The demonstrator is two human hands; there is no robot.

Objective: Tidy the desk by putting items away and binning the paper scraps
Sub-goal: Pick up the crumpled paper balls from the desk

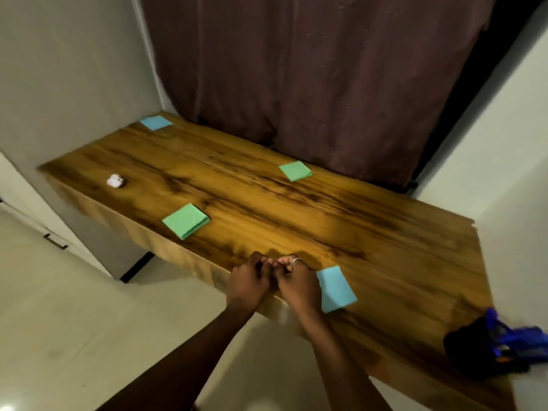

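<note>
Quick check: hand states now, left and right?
Left hand: fingers curled against the other hand; contents cannot be told.
Right hand: fingers curled too; contents cannot be told.

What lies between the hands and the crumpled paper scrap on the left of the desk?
The nearer green pad lies flat on the desk, almost on the straight line from the left hand to the crumpled paper scrap. It is low, so a raised hand would likely pass over it. Nothing else visible intervenes.

Dark maroon curtain (311, 69), pale walls (59, 69), light floor (59, 321), wooden desk (296, 209)
</note>
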